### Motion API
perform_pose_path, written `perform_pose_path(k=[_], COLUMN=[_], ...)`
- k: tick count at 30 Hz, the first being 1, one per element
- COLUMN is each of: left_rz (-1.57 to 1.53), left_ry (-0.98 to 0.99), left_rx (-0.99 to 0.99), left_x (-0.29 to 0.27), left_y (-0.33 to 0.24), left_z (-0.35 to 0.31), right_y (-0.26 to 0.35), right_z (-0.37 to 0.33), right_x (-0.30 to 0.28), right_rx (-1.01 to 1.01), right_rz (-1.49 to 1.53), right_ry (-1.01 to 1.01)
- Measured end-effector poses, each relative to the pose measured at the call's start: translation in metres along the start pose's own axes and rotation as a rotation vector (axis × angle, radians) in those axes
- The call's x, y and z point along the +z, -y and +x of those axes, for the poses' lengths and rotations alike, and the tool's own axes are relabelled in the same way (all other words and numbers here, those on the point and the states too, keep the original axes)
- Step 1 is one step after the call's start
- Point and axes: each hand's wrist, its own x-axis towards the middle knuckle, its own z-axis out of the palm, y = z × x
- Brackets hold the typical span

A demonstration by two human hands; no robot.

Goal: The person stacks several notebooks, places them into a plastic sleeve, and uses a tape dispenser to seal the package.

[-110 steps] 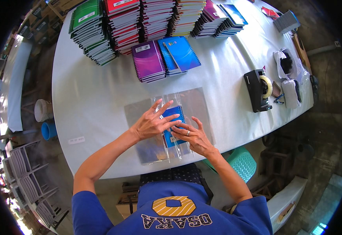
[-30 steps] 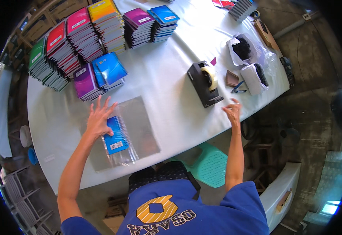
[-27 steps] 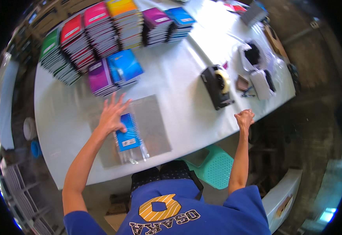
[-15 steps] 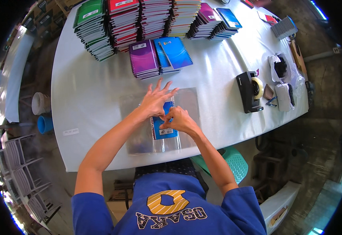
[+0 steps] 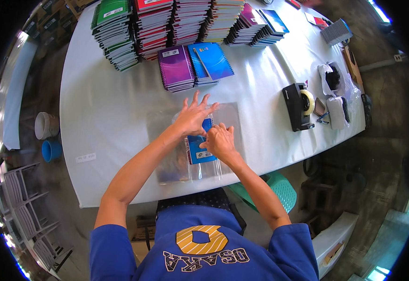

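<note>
A blue spiral notebook with a white label lies on clear plastic sheeting spread on the table in front of me. My left hand rests over the notebook's far part, its fingers stretched out and spread. Close against it, my right hand is over the notebook's right side, fingers curled and thumb pointing left. Whatever the right fingers may be pinching is hidden under them. Both hands cover much of the notebook's middle and top.
Beyond the plastic stand purple notebooks and blue notebooks. Tall notebook stacks, one green-topped, line the far edge. At right are a black tape dispenser and a white bag. A green stool stands below the table.
My right hand has shifted up and slightly right over the notebook, its fingers curling more. The left hand stays spread at the notebook's far part. The whole view has shifted slightly.
</note>
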Motion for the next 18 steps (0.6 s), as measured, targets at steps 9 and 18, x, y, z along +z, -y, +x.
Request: perform_pose_path(k=[9,18], left_rz=[0.146,0.228], left_ry=[0.042,0.165], left_rx=[0.069,0.127], left_x=[0.004,-0.004], left_y=[-0.008,-0.011], left_z=[0.003,0.007], right_y=[-0.027,-0.040], right_z=[0.011,0.014], right_x=[-0.018,-0.019], right_rx=[0.020,-0.029], right_rz=[0.435,0.661], right_ry=[0.335,0.415])
